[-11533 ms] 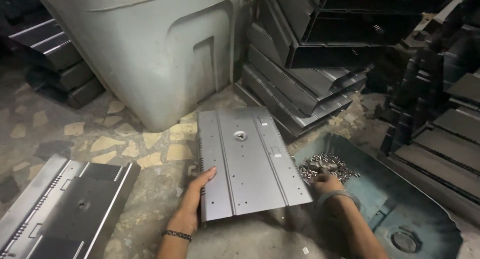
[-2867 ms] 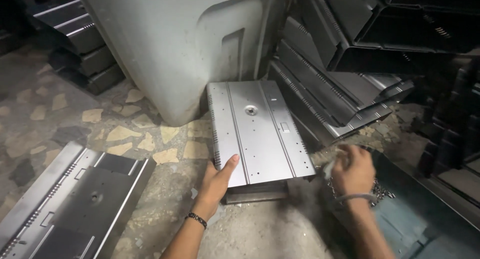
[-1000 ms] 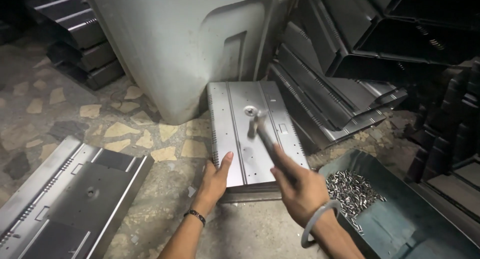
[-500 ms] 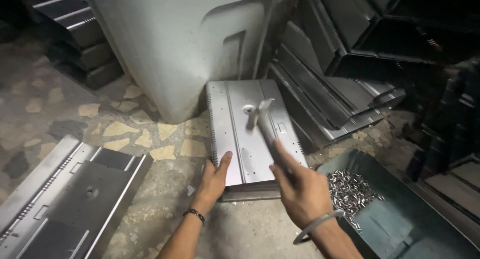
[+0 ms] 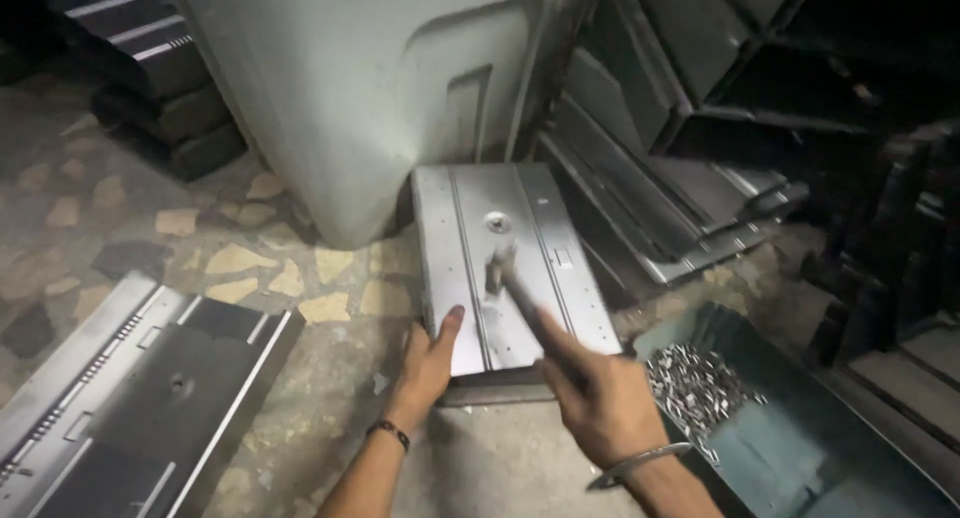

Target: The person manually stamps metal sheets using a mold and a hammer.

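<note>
Steadying metal panel (image 5: 510, 263) with flat, open left hand (image 5: 428, 363) | right hand (image 5: 605, 413) gripping hammer (image 5: 520, 288) | panel likely stiff, sharp-edged; hold near edge

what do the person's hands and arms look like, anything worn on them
Both forearms are bare, with no sleeves and no gloves on the hands. The left hand has a thin dark band around its wrist. The right hand has a thin, loose metal bangle at its wrist. No rings or markings can be made out in the head view.
</note>
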